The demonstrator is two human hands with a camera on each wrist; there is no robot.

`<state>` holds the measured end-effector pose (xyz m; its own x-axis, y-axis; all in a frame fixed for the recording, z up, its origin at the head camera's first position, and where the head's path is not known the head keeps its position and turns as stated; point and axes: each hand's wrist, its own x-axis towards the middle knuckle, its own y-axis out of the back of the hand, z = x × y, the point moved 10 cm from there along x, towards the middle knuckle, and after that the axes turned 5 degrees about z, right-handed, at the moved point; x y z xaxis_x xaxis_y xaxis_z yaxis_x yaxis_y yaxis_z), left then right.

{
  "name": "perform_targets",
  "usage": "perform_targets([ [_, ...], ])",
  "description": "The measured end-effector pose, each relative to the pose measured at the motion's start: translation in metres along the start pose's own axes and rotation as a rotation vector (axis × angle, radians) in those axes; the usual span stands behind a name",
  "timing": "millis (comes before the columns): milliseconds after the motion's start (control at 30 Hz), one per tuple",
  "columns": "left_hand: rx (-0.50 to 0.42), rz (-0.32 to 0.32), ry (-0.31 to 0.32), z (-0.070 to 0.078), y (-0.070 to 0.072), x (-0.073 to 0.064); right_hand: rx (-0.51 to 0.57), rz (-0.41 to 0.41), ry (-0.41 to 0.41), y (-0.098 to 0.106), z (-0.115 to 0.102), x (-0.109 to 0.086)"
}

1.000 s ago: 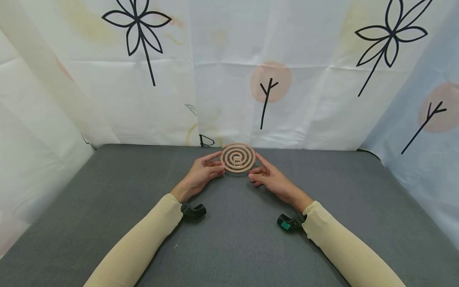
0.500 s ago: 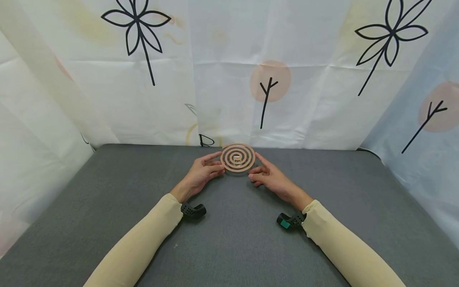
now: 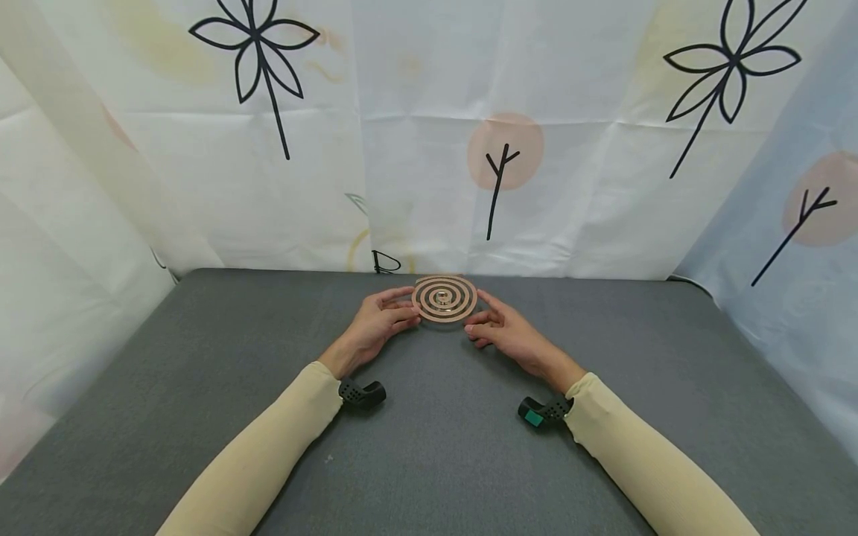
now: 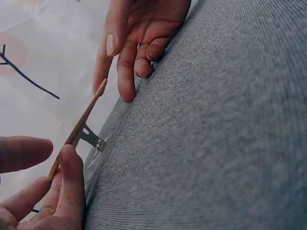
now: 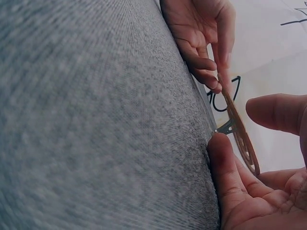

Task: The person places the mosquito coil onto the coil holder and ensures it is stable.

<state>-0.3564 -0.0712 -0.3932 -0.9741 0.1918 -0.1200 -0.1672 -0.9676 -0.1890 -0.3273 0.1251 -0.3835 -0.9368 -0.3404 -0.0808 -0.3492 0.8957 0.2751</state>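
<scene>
A tan mosquito coil sits at the far middle of the table, low over the cloth on a small metal stand. In the left wrist view its edge shows tilted. My left hand is at its left side, fingers extended and fingertips at the rim, thumb apart from it. On the other side my right hand touches the rim with its extended index finger. The right thumb stands away, and the other fingers bend loosely near the cloth. Much of the stand is hidden under the coil in the head view.
Grey cloth covers the table. A white curtain with plant drawings hangs right behind the far edge, close to the coil, and more curtain closes the left side. Both wrists wear black bands.
The coil's far edge has dropped, so it lies flatter over the stand than before. Both hands have stayed nearly in place, with slight finger movement at the rim.
</scene>
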Motion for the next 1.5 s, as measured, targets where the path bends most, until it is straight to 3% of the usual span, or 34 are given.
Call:
perform_targets([
  [633, -0.003, 0.016, 0.024, -0.002, -0.0011, 0.0012, 0.024, -0.019, 0.016, 0.0004, -0.0001, 0.0001],
  [833, 0.005, 0.015, 0.003, -0.0005, -0.0017, 0.0001, 0.062, -0.013, 0.032, 0.0015, -0.0016, -0.0006],
  [1100, 0.077, 0.063, -0.047, -0.0003, -0.0012, 0.0014, 0.079, 0.009, 0.041, 0.0034, -0.003, -0.0011],
  [1500, 0.067, 0.067, -0.038, 0.0, -0.0021, 0.0001, 0.083, 0.022, 0.04, 0.0042, -0.0012, -0.0001],
])
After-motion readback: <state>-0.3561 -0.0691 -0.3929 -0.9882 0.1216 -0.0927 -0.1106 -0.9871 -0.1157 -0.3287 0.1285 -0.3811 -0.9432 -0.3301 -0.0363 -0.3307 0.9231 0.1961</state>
